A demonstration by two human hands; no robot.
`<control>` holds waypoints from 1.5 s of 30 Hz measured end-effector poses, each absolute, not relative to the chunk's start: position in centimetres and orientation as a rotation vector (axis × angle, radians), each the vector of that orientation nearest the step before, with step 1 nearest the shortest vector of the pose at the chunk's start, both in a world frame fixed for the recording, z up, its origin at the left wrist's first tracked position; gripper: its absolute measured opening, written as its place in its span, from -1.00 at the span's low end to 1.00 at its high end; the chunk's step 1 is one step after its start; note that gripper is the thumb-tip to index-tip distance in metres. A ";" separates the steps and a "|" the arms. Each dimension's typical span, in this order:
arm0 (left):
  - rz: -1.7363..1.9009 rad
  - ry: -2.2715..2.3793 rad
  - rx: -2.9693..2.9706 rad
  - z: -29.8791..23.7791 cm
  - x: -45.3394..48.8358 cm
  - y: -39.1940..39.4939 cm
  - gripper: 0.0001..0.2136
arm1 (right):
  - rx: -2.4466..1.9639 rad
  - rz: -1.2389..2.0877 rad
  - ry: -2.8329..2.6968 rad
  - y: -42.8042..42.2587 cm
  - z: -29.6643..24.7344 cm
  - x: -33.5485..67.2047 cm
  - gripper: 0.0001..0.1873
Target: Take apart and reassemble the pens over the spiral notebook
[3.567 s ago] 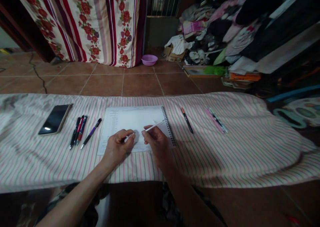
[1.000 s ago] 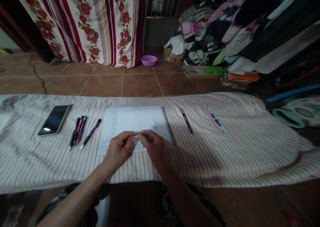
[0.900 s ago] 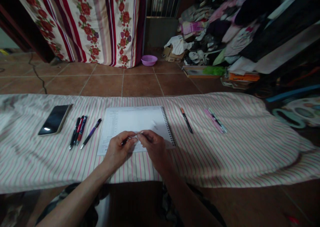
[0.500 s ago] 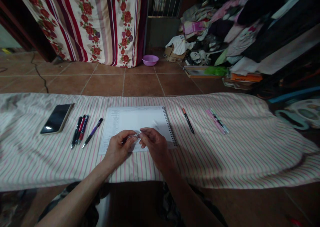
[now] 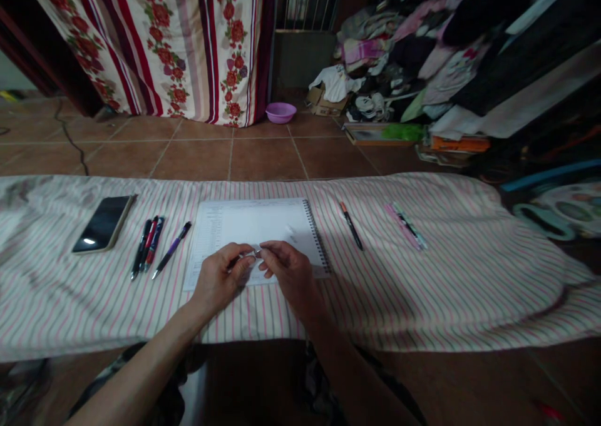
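Note:
Over the lower part of a spiral notebook (image 5: 263,219), my two hands meet fingertip to fingertip. My left hand (image 5: 223,273) is closed in a pinch on a small shiny piece (image 5: 258,253), pale and partly metallic. From the other side, my right hand (image 5: 291,273) pinches the same piece with thumb and forefinger. Most of the piece is hidden by the fingers, so its exact kind does not show. A small whitish, see-through item (image 5: 291,232) lies on the page just beyond my right hand.
Left of the notebook lie a purple pen (image 5: 172,249), several dark and red pens (image 5: 148,248) and a phone (image 5: 104,224). To the right are an orange-tipped black pen (image 5: 352,226) and pastel pens (image 5: 406,226). A striped cloth (image 5: 446,294) covers the table; a purple basin (image 5: 280,112) stands beyond.
The whole view has shifted slightly. My hands stay together in nearly the same pose, with a bit more of the shiny piece showing between the fingertips.

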State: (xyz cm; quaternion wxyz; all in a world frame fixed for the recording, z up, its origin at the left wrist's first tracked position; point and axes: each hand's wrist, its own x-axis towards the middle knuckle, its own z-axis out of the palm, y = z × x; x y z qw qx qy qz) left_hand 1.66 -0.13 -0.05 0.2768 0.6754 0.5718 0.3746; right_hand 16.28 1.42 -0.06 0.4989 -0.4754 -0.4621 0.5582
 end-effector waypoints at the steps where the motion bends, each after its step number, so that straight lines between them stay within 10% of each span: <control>1: 1.006 1.535 1.869 -0.1 1.6 -0.1 -0.82 | -1.156 1.346 -1.119 1.5 -0.1 16.3 -0.82; 45: 1.018 1.382 2.235 -1.5 1.9 0.9 -0.87 | -1.335 1.129 -1.484 1.7 -1.2 17.3 -0.85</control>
